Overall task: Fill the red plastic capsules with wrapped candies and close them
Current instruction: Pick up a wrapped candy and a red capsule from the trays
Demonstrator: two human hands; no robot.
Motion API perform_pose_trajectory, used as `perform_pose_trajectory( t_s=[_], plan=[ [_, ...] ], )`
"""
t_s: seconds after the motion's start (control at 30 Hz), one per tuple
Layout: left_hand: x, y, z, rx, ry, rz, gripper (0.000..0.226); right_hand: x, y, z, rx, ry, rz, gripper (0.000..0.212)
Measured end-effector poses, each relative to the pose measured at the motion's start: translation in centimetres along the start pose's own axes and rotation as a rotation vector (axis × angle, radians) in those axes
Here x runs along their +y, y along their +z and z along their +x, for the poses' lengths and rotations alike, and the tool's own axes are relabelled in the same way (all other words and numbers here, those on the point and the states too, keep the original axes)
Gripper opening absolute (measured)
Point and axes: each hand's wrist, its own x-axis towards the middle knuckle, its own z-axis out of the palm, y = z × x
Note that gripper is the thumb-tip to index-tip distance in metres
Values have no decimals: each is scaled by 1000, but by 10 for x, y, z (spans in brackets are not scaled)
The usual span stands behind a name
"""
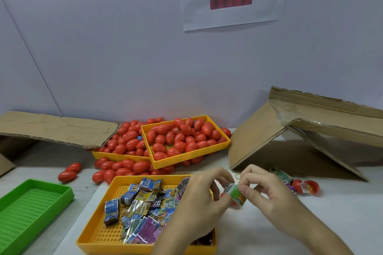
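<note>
Both my hands meet above the table, right of the near yellow tray [97, 232] of wrapped candies [136, 209]. My left hand [199, 203] and my right hand [267, 194] together pinch a green-wrapped candy [235, 191]. A bit of red, probably a capsule half [233, 203], shows below it, mostly hidden by my fingers. An open red capsule half [309, 186] with candy in it lies to the right. Closed red capsules [182, 138] fill two yellow trays [219, 147] at the back and spill onto the table.
An empty green tray [31, 211] sits at the front left. Folded cardboard [290, 130] stands at the right and a flat cardboard sheet [51, 126] lies at the back left. Two loose capsules [69, 173] rest near the green tray. A rubber band [238, 176] lies behind my hands.
</note>
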Motion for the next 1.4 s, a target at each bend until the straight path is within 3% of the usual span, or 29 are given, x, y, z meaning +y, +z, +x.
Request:
perform_pose_trajectory(
  t_s=[0.27, 0.37, 0.5, 0.63, 0.8, 0.97, 1.2, 1.3, 1.4],
  plan=[
    [9, 9, 0, 175, 39, 37, 24, -17, 0, -1, 115, -68, 300, 19],
    [10, 11, 0, 216, 126, 165, 36, -15, 3, 0, 157, -21, 240, 17],
    [12, 12, 0, 258, 178, 194, 18, -12, 3, 1, 162, 1, 167, 17],
    [15, 14, 0, 341, 104, 70, 7, -13, -1, 0, 156, 5, 245, 19],
    [18, 18, 0, 406, 18, -38, 25, -16, -4, -3, 218, -10, 332, 24],
    [23, 23, -1, 434, 8, -49, 37, -18, -6, -2, 222, -77, 216, 25],
    [30, 35, -2, 502, 7, -229, 35, -16, -4, -2, 312, -151, 116, 26],
    [28, 36, -2, 536, 78, -156, 33, -15, -4, -2, 305, -156, 119, 33],
    [23, 36, -2, 552, 212, 73, 32, -15, -2, -2, 279, -126, 115, 30]
  ],
)
